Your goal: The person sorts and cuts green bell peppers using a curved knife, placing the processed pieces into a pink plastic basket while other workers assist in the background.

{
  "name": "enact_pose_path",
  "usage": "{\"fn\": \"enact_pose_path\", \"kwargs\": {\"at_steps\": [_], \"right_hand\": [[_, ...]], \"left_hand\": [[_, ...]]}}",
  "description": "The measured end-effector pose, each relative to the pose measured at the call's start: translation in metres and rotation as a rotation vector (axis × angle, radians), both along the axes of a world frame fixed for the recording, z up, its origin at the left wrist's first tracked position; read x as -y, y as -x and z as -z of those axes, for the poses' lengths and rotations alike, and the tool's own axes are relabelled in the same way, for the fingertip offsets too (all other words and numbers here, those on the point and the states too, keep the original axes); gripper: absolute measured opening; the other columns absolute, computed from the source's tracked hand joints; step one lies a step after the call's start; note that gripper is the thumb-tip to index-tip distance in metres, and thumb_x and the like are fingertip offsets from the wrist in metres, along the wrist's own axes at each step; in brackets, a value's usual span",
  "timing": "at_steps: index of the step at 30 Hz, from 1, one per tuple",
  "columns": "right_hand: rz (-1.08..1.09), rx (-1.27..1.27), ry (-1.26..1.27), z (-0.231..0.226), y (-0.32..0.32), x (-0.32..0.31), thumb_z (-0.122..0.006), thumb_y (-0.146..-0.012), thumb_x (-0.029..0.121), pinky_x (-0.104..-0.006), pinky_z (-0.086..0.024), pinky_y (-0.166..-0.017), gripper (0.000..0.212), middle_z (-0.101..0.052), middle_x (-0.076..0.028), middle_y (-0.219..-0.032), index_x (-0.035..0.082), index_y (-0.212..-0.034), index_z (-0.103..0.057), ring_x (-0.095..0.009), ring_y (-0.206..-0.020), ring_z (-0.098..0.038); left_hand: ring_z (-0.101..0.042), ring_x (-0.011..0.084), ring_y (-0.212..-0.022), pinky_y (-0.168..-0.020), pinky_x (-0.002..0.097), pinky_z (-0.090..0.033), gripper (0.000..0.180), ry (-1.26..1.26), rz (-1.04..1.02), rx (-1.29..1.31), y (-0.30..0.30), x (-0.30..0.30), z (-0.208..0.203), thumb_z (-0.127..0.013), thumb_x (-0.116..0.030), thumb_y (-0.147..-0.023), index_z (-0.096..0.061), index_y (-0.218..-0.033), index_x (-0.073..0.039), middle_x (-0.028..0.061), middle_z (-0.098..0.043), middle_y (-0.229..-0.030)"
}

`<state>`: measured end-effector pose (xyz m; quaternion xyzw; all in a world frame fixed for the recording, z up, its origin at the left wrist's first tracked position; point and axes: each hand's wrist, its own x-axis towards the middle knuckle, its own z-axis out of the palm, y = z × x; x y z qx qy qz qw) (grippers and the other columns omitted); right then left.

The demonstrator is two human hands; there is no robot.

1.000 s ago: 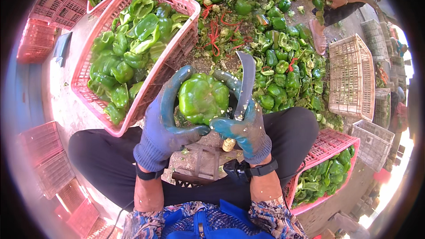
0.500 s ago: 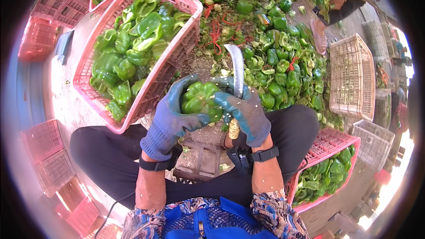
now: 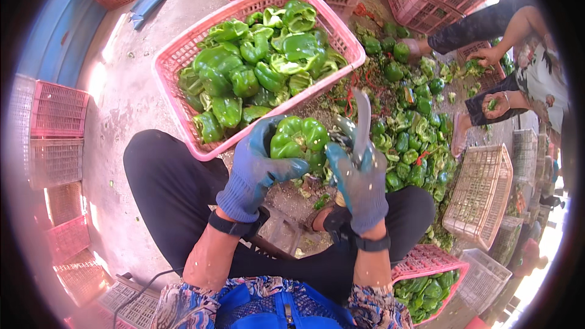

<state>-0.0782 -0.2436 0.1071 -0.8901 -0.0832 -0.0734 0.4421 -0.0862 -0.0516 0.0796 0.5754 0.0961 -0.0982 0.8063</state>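
Observation:
My left hand [image 3: 251, 167], in a blue coated work glove, is closed round a whole green bell pepper [image 3: 298, 137], whose ribbed end faces up. My right hand [image 3: 361, 186], gloved alike, grips a knife; its curved steel blade [image 3: 362, 119] points up and away from me. Most of the handle is hidden by the glove. A small gap shows between the right fingers and the pepper. Just beyond my left hand stands a pink plastic crate [image 3: 170, 100] filled with split green peppers [image 3: 244, 79].
A heap of peppers and scraps [image 3: 420, 137] covers the floor ahead to the right. Beyond it, a person's hand [image 3: 487, 56] holds green pieces. A pale crate [image 3: 478, 192] stands at right, a pink crate of peppers [image 3: 426, 254] by my right knee. Stacked crates [image 3: 58, 109] line the left.
The view has swung, shifting the scene. My right hand has drawn away from the bell pepper, which stays in my left hand. The other person's hands have moved apart.

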Motion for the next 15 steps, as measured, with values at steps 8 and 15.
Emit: {"fn": "enact_pose_path", "kwargs": {"at_steps": [8, 15], "right_hand": [[-0.186, 0.095, 0.322, 0.017, 0.018, -0.027, -0.073, -0.085, 0.009, -0.0444, -0.049, -0.067, 0.012, -0.069, -0.010, -0.079, 0.007, -0.096, -0.071, -0.031, -0.066, -0.065], [-0.299, 0.138, 0.375, 0.043, -0.007, -0.040, -0.070, -0.082, 0.003, -0.0442, -0.050, -0.066, 0.010, -0.068, -0.012, -0.080, 0.005, -0.091, -0.068, -0.035, -0.070, -0.066]], "left_hand": [[-0.063, 0.0136, -0.106, -0.097, 0.0301, -0.053, 0.075, -0.053, -0.173, 0.103, -0.016, -0.024, -0.007, -0.094, -0.005, -0.063, -0.060, -0.129, -0.001, 0.0052, -0.066, -0.118], [-0.064, 0.0155, -0.105, -0.097, 0.0317, -0.053, 0.073, -0.085, -0.272, 0.161, -0.024, -0.037, 0.003, -0.093, -0.007, -0.063, -0.062, -0.128, -0.001, 0.0073, -0.068, -0.118]]}}
